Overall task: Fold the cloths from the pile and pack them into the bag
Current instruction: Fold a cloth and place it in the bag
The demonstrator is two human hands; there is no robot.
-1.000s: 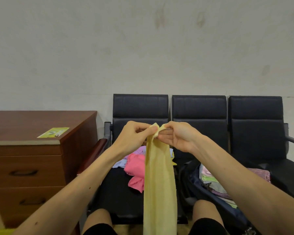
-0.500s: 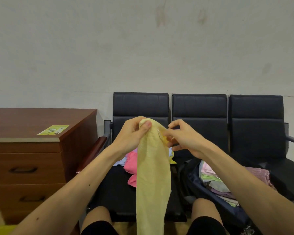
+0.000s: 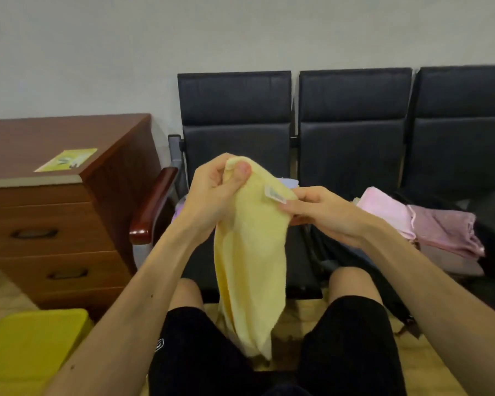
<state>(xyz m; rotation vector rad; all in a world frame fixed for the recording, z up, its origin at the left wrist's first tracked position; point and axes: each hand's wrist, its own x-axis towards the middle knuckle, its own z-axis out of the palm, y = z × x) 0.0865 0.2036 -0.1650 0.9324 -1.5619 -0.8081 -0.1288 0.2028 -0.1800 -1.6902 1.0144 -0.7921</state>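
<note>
Right now the left hand [image 3: 212, 190] pinches the top of the yellow cloth [image 3: 249, 252], and the right hand [image 3: 320, 212] pinches its edge by the small tag [image 3: 275, 194]. The cloth hangs in front of the black chairs [image 3: 235, 121], left of the dark bag [image 3: 492, 252]. To fold it well, I think both hands should find the two top corners and pull it flat first.

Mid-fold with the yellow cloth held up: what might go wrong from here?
1. The yellow cloth hangs bunched between the knees, held only at its top by the left hand and right hand; a fold made now may come out crooked.
2. Its lower end hangs low toward the floor and may drag there.
3. The pink cloths lie loosely stacked at the bag; pushing another in may topple them.
</note>
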